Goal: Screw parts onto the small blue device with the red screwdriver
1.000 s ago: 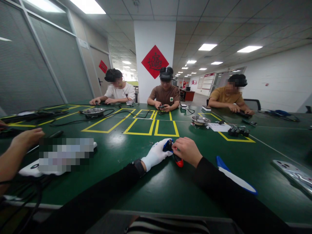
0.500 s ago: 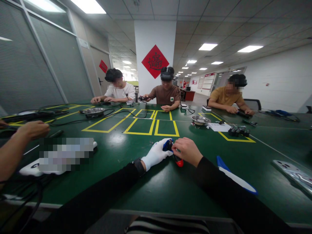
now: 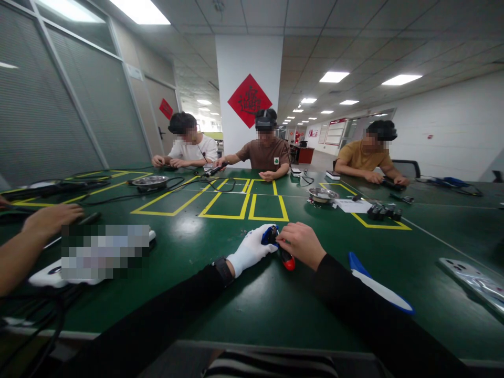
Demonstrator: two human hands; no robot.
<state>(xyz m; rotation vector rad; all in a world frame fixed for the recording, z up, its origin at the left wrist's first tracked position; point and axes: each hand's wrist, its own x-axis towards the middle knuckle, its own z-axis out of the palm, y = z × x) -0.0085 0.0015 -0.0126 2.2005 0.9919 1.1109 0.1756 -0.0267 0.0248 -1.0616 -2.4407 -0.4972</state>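
Observation:
My left hand, in a white glove, is wrapped around a small blue and black part just above the table. A round metallic piece shows at the top of that part. My right hand is bare, its fingers pinched together against the part's right side. Whatever lies between those fingertips is hidden. Under my right hand a red and black handle points toward me; its other end is covered. To the right of my right forearm lies a flat, fin-shaped blue and white piece.
Tiny bits lie beyond my left hand. A metal bowl, a white sheet and black blocks are farther right. At the right edge rests a phone. A co-worker's hand and a white device are at left.
My hands keep almost the same pose on the blue and black part. The co-worker's hand at left has shifted slightly, and the person opposite has moved a dark tool leftward.

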